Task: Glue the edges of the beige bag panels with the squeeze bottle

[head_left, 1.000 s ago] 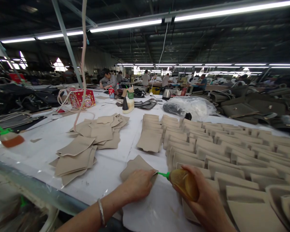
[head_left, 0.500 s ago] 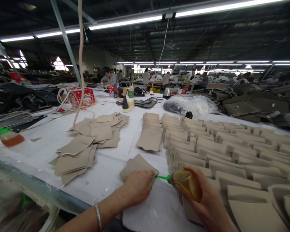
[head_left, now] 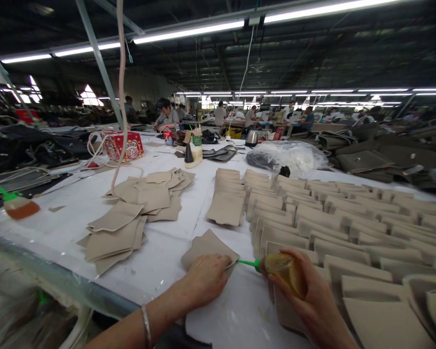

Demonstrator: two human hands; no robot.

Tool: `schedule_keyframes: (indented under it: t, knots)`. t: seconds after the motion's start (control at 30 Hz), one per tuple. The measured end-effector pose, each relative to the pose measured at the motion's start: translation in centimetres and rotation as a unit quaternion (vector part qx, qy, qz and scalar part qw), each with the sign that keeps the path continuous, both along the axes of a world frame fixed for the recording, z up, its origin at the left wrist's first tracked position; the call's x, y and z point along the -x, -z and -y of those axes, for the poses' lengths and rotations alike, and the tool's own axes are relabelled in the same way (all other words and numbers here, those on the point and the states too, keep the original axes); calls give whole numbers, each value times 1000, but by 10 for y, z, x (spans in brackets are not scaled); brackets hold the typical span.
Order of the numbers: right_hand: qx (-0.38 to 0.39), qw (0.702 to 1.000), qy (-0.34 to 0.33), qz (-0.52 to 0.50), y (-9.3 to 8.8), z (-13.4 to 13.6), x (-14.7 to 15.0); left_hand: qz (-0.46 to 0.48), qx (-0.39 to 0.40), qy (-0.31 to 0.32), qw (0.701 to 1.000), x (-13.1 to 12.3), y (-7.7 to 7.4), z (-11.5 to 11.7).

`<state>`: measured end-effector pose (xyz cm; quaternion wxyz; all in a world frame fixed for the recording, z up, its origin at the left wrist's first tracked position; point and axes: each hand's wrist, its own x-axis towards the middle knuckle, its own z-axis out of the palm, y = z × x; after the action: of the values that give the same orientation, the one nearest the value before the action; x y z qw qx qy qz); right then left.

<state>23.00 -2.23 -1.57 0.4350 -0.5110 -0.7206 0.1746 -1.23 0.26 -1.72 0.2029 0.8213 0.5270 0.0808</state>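
My left hand [head_left: 209, 280], with a silver bangle on the wrist, is closed on the near edge of a beige flat piece [head_left: 208, 247] that looks like leather or fabric. In my right hand [head_left: 307, 286] lies a squeeze bottle of amber glue-like liquid [head_left: 285, 272], tipped on its side. Its thin green nozzle [head_left: 249, 262] points left, the tip at the right corner of the beige piece. Whether liquid is coming out is too small to tell. My left fingertips are partly hidden behind the hand.
Loose beige pieces [head_left: 112, 237] lie heaped at left, and overlapping rows of folded ones [head_left: 334, 228] cover the right side. A second green-capped bottle [head_left: 20, 206] stands far left. A hanging hose [head_left: 121, 97] reaches the table. Behind are a red box [head_left: 125, 145], plastic bag [head_left: 294, 157] and a co-worker [head_left: 167, 116].
The bottle in my right hand has shifted slightly right, its nozzle tip still at the piece's corner. My left hand stays on the piece. The co-worker behind has raised their head somewhat.
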Motion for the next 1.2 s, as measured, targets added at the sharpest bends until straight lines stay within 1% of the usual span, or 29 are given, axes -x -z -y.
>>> schedule_keyframes:
  t: [0.13, 0.27, 0.47, 0.6, 0.7, 0.93, 1.03, 1.1, 1.2]
  knots:
    - [38, 998, -23, -41, -1, 7, 3, 32, 9, -1, 999, 4, 0, -1]
    - [30, 999, -30, -33, 1, 8, 3, 41, 11, -3, 999, 7, 1, -2]
    - [68, 990, -53, -112, 2, 16, 10, 55, 10, -3, 998, 9, 3, -2]
    - [72, 989, -36, -127, 4, 20, 12, 65, 11, -4, 998, 9, 3, -1]
    - [87, 985, -45, -142, 9, 22, 12, 69, 16, -6, 998, 9, 3, -1]
    - [98, 983, -39, -153, 11, 28, 18, 87, 11, -12, 996, 10, 0, 2]
    - [90, 984, -31, -151, 14, 31, 20, 98, 19, -24, 995, 11, 1, 2]
    - [82, 987, -20, -137, 17, 32, 20, 116, 24, -28, 993, 12, 3, 1]
    - [88, 988, -39, -122, 19, 34, 20, 164, 44, -23, 985, 14, 7, -1]
